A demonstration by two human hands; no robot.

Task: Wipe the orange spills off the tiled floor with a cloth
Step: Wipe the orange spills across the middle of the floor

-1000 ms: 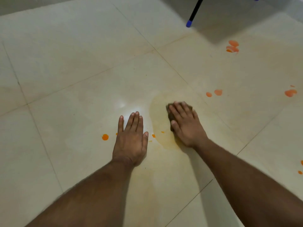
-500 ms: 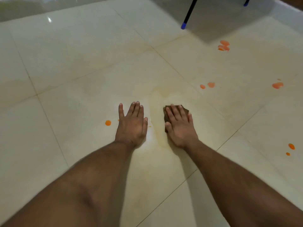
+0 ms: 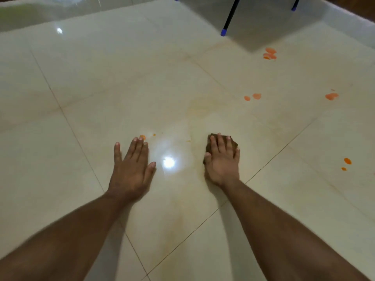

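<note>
One orange drop (image 3: 142, 137) lies at the flat left hand (image 3: 132, 169)'s fingertips, well left of the right hand (image 3: 222, 159) pressing the cloth (image 3: 209, 146).

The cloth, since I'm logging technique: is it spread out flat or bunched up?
Bunched. The brown cloth is a small wad under the right hand, showing only past the fingertips and by the thumb.
</note>
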